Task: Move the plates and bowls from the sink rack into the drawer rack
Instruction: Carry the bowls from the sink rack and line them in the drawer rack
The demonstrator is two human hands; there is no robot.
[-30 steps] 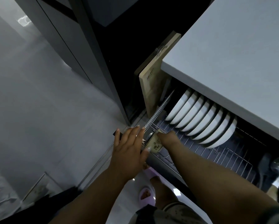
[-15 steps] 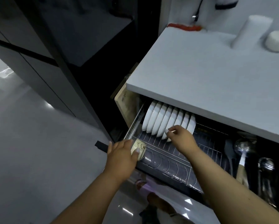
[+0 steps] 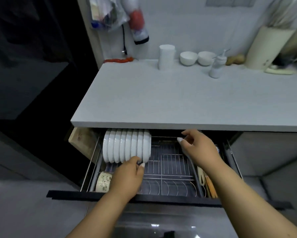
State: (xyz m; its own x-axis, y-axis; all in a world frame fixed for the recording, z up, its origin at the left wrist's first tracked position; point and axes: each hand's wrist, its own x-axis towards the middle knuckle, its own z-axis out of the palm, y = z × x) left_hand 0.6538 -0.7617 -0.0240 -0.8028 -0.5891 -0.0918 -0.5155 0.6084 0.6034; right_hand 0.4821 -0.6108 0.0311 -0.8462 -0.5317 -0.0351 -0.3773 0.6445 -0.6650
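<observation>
The drawer rack is pulled out under the counter. Several white plates stand on edge in its back left corner. My left hand reaches to the lower rim of the rightmost plate, thumb and fingertips pinched on it. Over the right side of the rack my right hand hovers with fingers apart, holding nothing. A patterned bowl lies on its side at the rack's front left. Two white bowls stand at the back of the counter. The sink rack is out of view.
The grey counter overhangs the drawer's rear. A wooden cutting board leans beside the drawer's left. Utensils lie in the right compartment. The dark drawer front runs across below my wrists. A white cup, a bottle and a utensil holder stand by the wall.
My left hand left the patterned bowl and moved to the plates' lower rim. My right hand lifted off the plates and shifted right. The view swung upward, showing the counter and wall.
</observation>
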